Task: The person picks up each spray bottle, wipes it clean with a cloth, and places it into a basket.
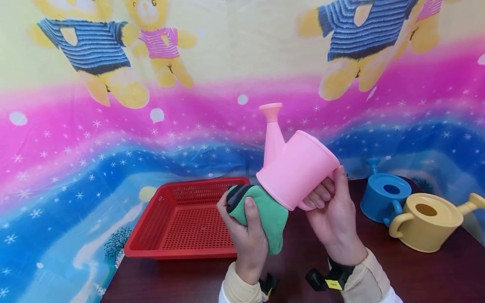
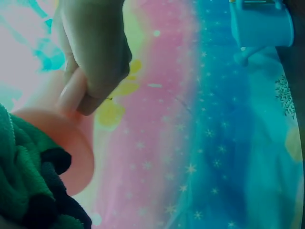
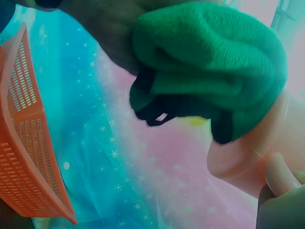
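Observation:
A pink watering can (image 1: 299,170) is held up over the table, tilted so its base faces down and left and its spout points upward. Fingers of my right hand (image 1: 335,214) curl through its handle at the lower right. My left hand (image 1: 248,235) grips a folded green cloth (image 1: 270,219) with a dark edge, which lies against the can's base. From the right wrist view, the cloth (image 3: 209,71) bunches over the base rim. In the left wrist view, the right hand (image 2: 95,47) holds the pink handle.
A red perforated basket (image 1: 151,252) stands on the dark table (image 1: 170,282) at the left. To the right are a blue watering can (image 1: 373,202) and a yellow watering can (image 1: 428,227), close together. A printed curtain (image 1: 212,101) hangs behind the table.

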The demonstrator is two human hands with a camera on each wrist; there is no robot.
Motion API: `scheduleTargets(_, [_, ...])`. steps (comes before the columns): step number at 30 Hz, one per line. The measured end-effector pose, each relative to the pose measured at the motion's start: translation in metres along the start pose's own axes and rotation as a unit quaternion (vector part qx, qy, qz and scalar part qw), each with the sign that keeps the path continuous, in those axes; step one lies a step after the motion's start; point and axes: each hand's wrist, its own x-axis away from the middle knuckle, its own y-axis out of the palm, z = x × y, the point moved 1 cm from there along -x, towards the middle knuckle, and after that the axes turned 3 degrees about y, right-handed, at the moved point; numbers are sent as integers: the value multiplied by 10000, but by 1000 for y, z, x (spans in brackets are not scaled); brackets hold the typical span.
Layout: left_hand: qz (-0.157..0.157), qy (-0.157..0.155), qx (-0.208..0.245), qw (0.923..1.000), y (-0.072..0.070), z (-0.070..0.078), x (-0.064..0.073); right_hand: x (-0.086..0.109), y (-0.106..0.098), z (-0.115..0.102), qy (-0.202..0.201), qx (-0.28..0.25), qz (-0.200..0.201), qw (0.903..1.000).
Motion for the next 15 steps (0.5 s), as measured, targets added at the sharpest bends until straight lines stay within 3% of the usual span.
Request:
scheduleTargets(3, [304, 394, 180, 9986, -3, 3, -3, -1, -2, 1, 27, -218, -184, 9996])
scheduleTargets(6, [817, 916, 331, 9919, -11, 6, -12, -2, -3, 3, 97, -302, -300, 9990])
scheduleTargets(9, [1456, 1209, 544, 9804, -24, 10, -23, -1, -2, 7, 159, 184, -139, 9996])
scheduleTargets(15, [2471, 1340, 974, 9547, -58, 25, -48, 4, 4, 25, 343, 1333, -12, 9905])
